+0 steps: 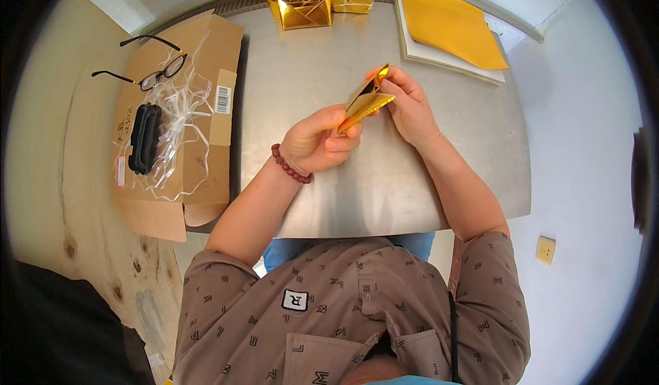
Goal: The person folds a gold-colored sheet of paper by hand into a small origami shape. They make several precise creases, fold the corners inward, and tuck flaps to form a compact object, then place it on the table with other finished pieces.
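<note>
Above the middle of the metal table [295,76] I hold a partly folded sheet of gold foil paper [371,103], with its pale inner side showing in the fold. My left hand [319,138], with a dark red bead bracelet [290,165] at the wrist, pinches its lower left end. My right hand [410,103] grips the upper right end between thumb and fingers; some of its fingertips are hidden behind the paper.
At the far edge stand two stacks of folded gold paper pieces [305,10]. A pile of gold sheets [449,24] lies far right. On the left, a cardboard box [206,158] bears white plastic strips [180,107], eyeglasses [161,74] and a black case [145,138].
</note>
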A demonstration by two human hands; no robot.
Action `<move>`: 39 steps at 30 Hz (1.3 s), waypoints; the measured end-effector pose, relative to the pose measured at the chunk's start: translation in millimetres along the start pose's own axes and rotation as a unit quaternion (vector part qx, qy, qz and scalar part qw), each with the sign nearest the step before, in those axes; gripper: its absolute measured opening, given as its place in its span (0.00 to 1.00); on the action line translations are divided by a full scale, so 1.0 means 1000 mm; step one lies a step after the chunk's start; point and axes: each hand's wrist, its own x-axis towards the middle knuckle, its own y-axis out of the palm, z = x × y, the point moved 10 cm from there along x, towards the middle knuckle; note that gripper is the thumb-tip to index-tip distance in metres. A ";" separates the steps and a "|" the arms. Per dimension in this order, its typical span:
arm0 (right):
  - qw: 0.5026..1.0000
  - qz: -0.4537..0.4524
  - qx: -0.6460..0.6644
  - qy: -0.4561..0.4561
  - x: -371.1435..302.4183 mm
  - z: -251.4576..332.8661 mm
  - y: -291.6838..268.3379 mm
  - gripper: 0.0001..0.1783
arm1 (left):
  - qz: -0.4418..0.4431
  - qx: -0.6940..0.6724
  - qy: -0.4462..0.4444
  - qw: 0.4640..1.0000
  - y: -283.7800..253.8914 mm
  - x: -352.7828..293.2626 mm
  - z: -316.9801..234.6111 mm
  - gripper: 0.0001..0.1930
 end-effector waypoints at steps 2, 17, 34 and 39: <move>1.000 -0.016 -0.011 -0.023 0.002 0.003 -0.005 0.11 | -0.043 -0.013 0.014 0.999 -0.011 -0.001 -0.005 0.29; 0.993 -0.097 -0.054 -0.036 -0.001 -0.001 -0.020 0.08 | -0.289 0.322 0.232 0.871 -0.034 -0.008 -0.059 0.16; 0.974 -0.060 -0.215 -0.026 -0.007 -0.001 0.003 0.09 | -0.317 0.335 0.232 0.856 -0.041 -0.010 -0.057 0.12; 0.968 -0.081 -0.236 -0.039 -0.008 0.000 -0.002 0.10 | -0.308 0.410 0.203 0.834 -0.034 -0.006 -0.051 0.13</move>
